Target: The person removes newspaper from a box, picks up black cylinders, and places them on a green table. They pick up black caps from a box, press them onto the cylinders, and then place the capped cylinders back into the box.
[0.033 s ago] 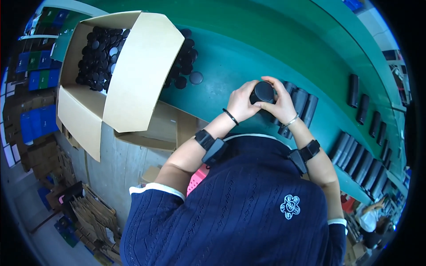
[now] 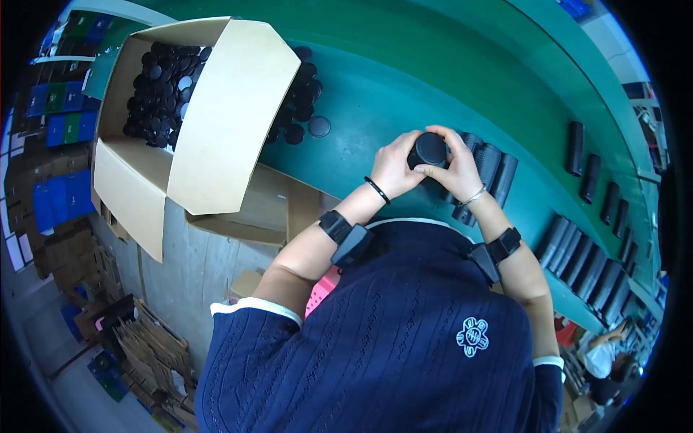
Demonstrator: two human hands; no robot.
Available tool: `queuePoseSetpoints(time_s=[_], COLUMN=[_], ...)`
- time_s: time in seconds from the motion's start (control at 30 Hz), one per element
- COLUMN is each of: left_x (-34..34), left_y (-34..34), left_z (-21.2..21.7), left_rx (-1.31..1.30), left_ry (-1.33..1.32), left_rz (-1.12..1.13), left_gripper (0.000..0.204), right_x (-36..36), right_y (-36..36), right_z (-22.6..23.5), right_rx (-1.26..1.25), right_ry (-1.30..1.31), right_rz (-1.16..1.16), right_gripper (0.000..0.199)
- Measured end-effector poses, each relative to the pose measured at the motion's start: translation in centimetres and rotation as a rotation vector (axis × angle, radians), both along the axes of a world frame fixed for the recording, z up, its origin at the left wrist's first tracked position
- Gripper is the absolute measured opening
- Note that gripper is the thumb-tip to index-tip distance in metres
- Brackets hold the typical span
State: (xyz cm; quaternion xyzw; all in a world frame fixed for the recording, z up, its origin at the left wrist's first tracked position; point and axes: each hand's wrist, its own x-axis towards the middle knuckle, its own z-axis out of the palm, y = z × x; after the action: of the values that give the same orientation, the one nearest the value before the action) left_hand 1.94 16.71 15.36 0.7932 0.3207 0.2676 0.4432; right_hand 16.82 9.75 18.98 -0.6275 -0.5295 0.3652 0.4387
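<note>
My left hand [image 2: 395,167] and my right hand [image 2: 459,164] are both closed round a black cylinder [image 2: 431,149], seen nearly end-on with a flat round black cap at its top. My fingers wrap the rim from both sides, the thumbs in front of it. Its lower part is hidden by the hands. Just beyond my right wrist, several black textured tubes [image 2: 498,173] lie side by side on the green bench. Left of my hands, loose black round caps [image 2: 318,127] are scattered on the bench, some partly behind a carton flap.
An open cardboard box [image 2: 238,108] full of black discs [image 2: 162,94] stands at the left, its flap leaning toward the bench. Another open carton [image 2: 253,209] sits below it. More black tubes [image 2: 588,263] line the green bench [image 2: 375,94] at the right. A person [image 2: 600,359] is at the far right.
</note>
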Motion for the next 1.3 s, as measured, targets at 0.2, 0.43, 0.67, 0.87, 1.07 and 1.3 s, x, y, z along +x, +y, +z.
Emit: queuePoseSetpoints(time_s=[0.2,0.43,0.67,0.87,1.07,1.3], left_x=[1.1,-0.3,0.3,0.3,0.5,-0.4], left_y=[0.1,1.7,0.4,-0.6,-1.5,-0.4], left_z=[0.3,-1.0,-0.8,-0.1,-0.7,-1.0], left_rx=[0.024,-0.073,-0.248,-0.313,0.034,0.032], left_ry=[0.076,-0.040,-0.067,-0.057,-0.080,-0.156], left_rz=[-0.014,-0.243,-0.114,-0.104,0.084,-0.035], left_gripper=[0.059,0.077,0.068,0.061,0.063,0.067], right_x=[2.1,4.2,2.0,1.1,1.8,2.5], right_y=[0.1,0.2,-0.7,-1.2,-0.5,-0.4], right_z=[-0.1,-0.7,-0.8,-0.1,-0.3,0.6], right_rx=[-0.083,-0.154,-0.156,-0.167,-0.091,-0.175], right_ry=[0.062,0.619,0.313,0.183,0.375,0.337], right_rz=[0.072,0.253,0.086,0.046,0.149,0.150], right_gripper=[0.063,0.081,0.069,0.065,0.072,0.061])
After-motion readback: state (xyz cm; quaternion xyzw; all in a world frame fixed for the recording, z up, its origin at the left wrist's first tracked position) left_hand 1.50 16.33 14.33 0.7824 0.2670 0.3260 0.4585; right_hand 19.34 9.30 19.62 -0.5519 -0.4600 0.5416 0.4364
